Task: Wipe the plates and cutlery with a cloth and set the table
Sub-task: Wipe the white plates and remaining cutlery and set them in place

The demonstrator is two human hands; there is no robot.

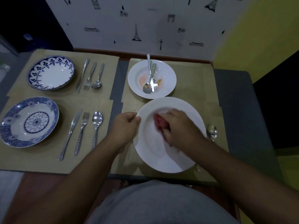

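Plate [150, 152], white, lies on the nearest right placemat [213, 110]. Left hand [127, 125] pinches its left rim. Right hand [179, 126] curls its fingers round a red cloth [159, 122], pressed on the plate's middle. A spoon [212, 130] lies just beside the right rim. Beyond, a stained dish [169, 70] holds cutlery [151, 78].

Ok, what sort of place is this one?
Probably a home dining table: placemats set with plates and cutlery, a wall papered with Eiffel Tower drawings behind, and the right hand wiping a white plate with a red cloth.
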